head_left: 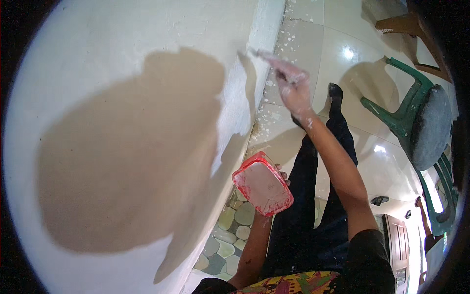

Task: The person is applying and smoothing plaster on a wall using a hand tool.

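Nearest: dark trousers [293,228], legs stretched along the wall's foot. Left hand [283,175] grips the red tub [287,203], fingertips curled over its right side, palm hidden. Tub sits between body and wall, its open top facing the camera; probably held so that the white paste [263,183] stays within the other hand's reach. Right hand [295,89], paste-smeared, reaches out to the wall's lower edge; its tip is blurred, so cannot tell whether fingers press together or pinch a thin tool. Wall [122,34] carries a large shadow. White drops [268,83] dot the floor [338,36] alongside. Farther right: green chair [404,115], dark round seat [432,127], apart from the splashes, perhaps to stay clean. Far off: brown door [397,237].
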The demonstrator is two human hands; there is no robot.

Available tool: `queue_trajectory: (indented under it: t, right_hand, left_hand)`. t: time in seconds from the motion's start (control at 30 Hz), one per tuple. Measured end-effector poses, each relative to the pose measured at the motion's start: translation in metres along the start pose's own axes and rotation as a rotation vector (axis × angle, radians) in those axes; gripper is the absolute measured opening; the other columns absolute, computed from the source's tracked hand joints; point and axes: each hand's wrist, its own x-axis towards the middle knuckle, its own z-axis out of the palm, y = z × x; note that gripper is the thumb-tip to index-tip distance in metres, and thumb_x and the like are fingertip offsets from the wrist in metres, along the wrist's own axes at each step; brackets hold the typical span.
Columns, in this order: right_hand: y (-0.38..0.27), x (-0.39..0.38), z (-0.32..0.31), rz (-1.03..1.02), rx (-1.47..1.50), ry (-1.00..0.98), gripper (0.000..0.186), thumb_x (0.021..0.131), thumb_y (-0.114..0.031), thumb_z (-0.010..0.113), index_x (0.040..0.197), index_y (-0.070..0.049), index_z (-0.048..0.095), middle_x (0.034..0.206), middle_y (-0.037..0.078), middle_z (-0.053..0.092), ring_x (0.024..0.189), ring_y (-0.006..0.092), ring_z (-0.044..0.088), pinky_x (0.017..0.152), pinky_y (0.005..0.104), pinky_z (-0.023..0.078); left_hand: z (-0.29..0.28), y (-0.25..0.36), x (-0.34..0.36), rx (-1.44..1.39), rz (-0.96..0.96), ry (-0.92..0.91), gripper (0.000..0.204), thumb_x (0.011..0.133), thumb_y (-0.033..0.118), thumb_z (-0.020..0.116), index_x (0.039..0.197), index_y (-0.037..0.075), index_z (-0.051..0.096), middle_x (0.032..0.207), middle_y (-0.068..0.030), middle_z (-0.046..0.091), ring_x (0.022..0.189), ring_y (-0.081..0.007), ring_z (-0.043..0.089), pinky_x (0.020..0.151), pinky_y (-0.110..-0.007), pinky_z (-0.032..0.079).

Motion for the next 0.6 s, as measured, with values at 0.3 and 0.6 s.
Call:
queue_trajectory:
  t: [0.3, 0.6]
  right_hand:
    - [0.030, -0.013, 0.058, -0.204, -0.004, 0.236, 0.063, 0.076, 0.020, 0.047, 0.128, -0.009, 0.068, 0.127, 0.013, 0.069, 0.119, 0.0255, 0.065, 0.102, 0.0300, 0.048]
    - [0.016, -0.043, 0.027, -0.058, 0.157, -0.087, 0.056, 0.078, 0.013, 0.050, 0.125, -0.010, 0.070, 0.127, 0.012, 0.069, 0.120, 0.0251, 0.064, 0.100, 0.0350, 0.049]
  left_hand:
    - [-0.003, -0.009, -0.006, 0.030, 0.022, 0.045, 0.074, 0.097, 0.053, 0.054, 0.147, 0.002, 0.038, 0.142, -0.0249, 0.047, 0.118, -0.0435, 0.055, 0.099, -0.059, 0.049]
    - [-0.012, -0.002, -0.008, 0.035, -0.002, 0.005, 0.076, 0.097, 0.057, 0.050, 0.148, 0.002, 0.037, 0.142, -0.0245, 0.049, 0.121, -0.0423, 0.055, 0.099, -0.056, 0.050]
